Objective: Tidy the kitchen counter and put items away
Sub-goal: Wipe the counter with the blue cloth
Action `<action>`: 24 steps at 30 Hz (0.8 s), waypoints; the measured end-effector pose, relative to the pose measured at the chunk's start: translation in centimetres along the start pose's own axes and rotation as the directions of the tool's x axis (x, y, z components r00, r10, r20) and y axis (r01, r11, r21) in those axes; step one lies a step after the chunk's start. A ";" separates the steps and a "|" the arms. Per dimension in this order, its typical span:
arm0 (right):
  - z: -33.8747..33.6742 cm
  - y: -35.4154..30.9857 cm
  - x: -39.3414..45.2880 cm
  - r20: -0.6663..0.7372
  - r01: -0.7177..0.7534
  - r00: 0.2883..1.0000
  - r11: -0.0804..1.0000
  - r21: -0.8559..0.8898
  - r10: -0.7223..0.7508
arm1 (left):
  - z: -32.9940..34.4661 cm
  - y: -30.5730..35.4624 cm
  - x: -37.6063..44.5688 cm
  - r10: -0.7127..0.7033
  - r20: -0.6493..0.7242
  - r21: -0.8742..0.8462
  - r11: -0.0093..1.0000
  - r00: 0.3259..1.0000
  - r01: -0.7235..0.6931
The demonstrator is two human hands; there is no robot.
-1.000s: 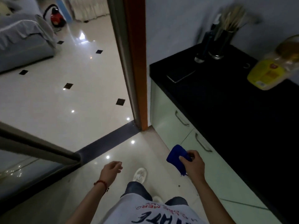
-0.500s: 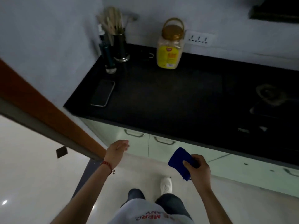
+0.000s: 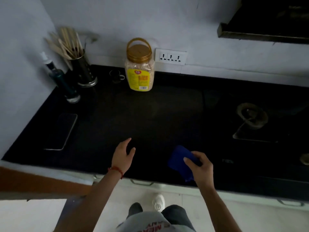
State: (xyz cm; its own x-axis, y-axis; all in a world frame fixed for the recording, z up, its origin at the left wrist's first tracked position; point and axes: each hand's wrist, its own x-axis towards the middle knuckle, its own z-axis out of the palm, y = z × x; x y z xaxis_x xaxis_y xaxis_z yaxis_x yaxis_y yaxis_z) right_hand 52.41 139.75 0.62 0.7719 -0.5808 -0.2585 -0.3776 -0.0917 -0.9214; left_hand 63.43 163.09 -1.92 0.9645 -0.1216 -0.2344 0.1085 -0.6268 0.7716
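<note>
Over the front of the dark counter [image 3: 150, 118], the right hand [image 3: 199, 166] pinched a blue cloth [image 3: 179, 159], likely ready for wiping. Beside it, the left hand [image 3: 122, 156] hovered loosely open, holding nothing. A jar [image 3: 139, 69] and phone [image 3: 62, 130] stood clear at the edges.

Both bare arms reach forward from the bottom of the view. The left hand [image 3: 123, 154] is loose and empty, fingers spread a little and pointing ahead, with a thin red thread band [image 3: 117, 170] around its wrist. The right hand [image 3: 199, 166] is curled, thumb and fingers pinched around a soft dark blue cloth [image 3: 179, 159], palm facing down.
</note>
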 end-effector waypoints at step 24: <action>12.8 -10.9 32.9 0.140 -0.278 0.959 0.922 0.268 0.248 | 2.6 -1.2 10.0 0.090 0.159 0.699 0.693 0.983 -0.177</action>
State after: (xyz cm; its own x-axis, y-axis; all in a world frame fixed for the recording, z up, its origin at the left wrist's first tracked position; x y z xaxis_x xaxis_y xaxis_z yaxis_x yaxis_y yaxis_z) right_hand 88.51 131.98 -1.55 0.7178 -0.4664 -0.5169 -0.4255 0.2937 -0.8559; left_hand 72.26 160.63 -6.76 0.9198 -0.2984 -0.2548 -0.2635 -0.9509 0.1626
